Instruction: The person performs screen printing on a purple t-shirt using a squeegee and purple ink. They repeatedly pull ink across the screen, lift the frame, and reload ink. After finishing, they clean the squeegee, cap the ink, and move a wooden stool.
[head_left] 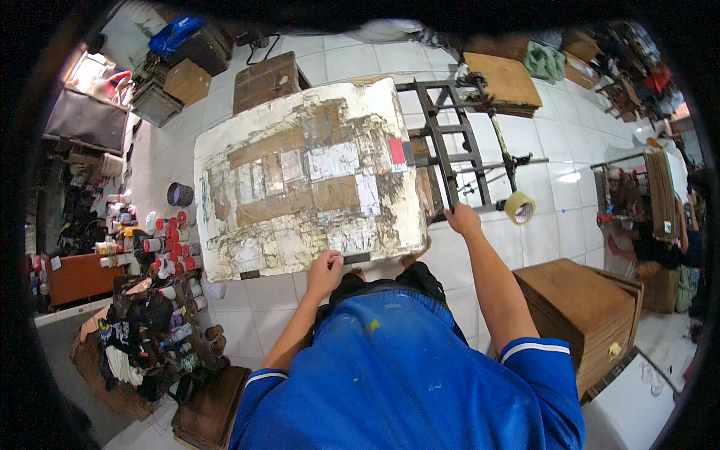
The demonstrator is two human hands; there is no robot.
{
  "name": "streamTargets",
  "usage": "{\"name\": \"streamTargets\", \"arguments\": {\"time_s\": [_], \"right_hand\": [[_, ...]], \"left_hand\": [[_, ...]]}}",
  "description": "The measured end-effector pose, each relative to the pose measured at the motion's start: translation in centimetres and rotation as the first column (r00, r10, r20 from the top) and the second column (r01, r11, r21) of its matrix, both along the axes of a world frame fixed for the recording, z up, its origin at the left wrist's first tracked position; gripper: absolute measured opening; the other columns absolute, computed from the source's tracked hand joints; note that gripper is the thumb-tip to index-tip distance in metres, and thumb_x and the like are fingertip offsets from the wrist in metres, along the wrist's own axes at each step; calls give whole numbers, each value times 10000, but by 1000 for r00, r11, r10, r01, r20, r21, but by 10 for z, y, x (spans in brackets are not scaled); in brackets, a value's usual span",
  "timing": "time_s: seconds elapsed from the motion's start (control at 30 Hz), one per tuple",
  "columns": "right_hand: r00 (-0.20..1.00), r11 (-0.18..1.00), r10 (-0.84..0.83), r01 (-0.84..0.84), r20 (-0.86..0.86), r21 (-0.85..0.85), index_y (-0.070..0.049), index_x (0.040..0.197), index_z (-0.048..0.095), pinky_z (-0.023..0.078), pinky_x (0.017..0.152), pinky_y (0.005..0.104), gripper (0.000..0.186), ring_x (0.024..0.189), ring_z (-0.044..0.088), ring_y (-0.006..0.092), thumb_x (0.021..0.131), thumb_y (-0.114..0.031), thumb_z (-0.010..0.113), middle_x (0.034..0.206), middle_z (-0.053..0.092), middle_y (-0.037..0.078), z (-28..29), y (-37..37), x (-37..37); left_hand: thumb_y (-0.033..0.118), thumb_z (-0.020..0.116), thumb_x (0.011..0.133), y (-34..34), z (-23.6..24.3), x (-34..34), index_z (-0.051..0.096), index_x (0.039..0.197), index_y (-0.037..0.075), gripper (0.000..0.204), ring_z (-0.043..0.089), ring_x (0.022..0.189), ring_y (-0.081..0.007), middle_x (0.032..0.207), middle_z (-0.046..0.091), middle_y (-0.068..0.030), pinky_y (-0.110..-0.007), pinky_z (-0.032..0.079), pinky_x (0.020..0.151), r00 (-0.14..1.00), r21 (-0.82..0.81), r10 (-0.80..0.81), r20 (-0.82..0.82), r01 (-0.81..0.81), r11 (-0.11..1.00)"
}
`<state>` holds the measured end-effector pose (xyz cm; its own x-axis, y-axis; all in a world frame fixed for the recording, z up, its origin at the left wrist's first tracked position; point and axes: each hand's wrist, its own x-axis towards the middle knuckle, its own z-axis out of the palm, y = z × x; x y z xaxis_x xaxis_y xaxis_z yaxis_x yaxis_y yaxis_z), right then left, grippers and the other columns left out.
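My left hand (325,273) is at the near edge of a worn white tabletop (411,217), its fingers curled together. What they hold, if anything, is too small to tell. Patches of old tape, torn paper and brown cardboard cover the tabletop, and a red label (397,151) is stuck by its right edge. To the right, a dark metal frame (442,161) with crossbars extends from beside the tabletop. My right hand (463,220) is closed around the frame's near end. A roll of clear yellowish tape (519,208) sits on the frame's near right corner.
Stacked cardboard sheets (577,304) stand at the near right. Spools and jars with red lids (176,236) crowd the floor at left, beside a dark cup (180,194) and a heap of cloth (131,330). Brown boxes (266,81) lie beyond the tabletop. Another person's arm (683,225) shows at far right.
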<state>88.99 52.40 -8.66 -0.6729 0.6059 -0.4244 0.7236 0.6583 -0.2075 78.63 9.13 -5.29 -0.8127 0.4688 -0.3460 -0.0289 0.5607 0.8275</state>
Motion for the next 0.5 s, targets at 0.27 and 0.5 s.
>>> {"name": "streamTargets", "arguments": {"time_s": [0.27, 0.5], "right_hand": [[926, 940, 297, -326, -233, -97, -13, 857, 651, 521, 710, 542, 342, 776, 675, 428, 958, -336, 600, 795, 687, 237, 40, 33, 5], [966, 730, -116, -76, -232, -680, -3, 907, 667, 437, 569, 316, 353, 648, 536, 103, 1007, -341, 645, 715, 603, -9, 174, 135, 55]], "left_hand": [[211, 696, 919, 126, -3, -34, 662, 1153, 5, 313, 674, 893, -300, 960, 690, -142, -391, 537, 818, 993, -25, -77, -91, 75, 997], [229, 729, 900, 209, -18, -101, 619, 1240, 74, 390, 563, 1126, -364, 1154, 602, -152, -453, 467, 952, 905, -189, -156, -396, 86, 978]]}}
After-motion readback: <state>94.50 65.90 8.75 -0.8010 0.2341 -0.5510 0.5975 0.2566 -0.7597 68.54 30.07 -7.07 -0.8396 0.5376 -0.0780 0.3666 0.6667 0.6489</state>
